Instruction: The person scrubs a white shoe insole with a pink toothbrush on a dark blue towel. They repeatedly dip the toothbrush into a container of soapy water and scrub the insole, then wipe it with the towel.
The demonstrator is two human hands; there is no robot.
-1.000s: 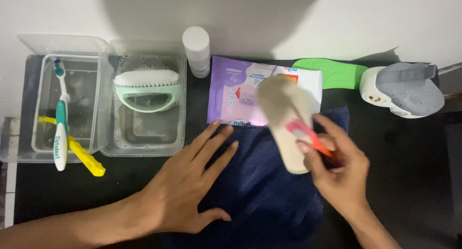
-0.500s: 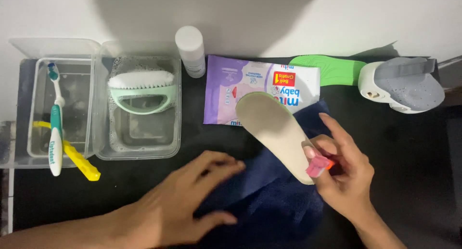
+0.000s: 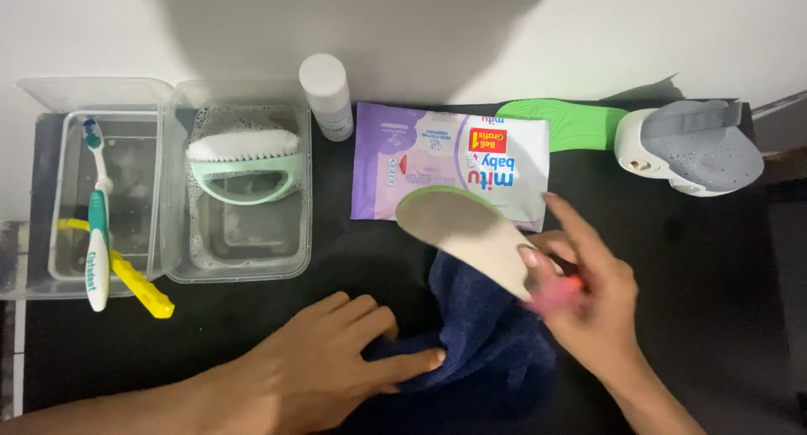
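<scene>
My right hand (image 3: 588,305) grips the heel end of a beige shoe insole (image 3: 466,233), which points up and left above the cloth; a pink-red patch shows blurred under my fingers. A dark blue cloth (image 3: 483,338) lies bunched on the black table (image 3: 698,258). My left hand (image 3: 311,372) rests flat at the cloth's left edge, fingers spread and touching it.
A purple-and-white wipes pack (image 3: 454,162) lies behind the insole. A green insole (image 3: 567,124) and a white-grey shoe (image 3: 689,149) sit at the back right. At the left, two clear tubs (image 3: 176,267) hold a green-handled brush (image 3: 244,158) and toothbrushes (image 3: 97,233). A white bottle (image 3: 326,94) stands behind.
My right hand has swung the insole from upright to slanting left and moved lower. My left hand slid from the middle of the cloth to its left edge, bunching it.
</scene>
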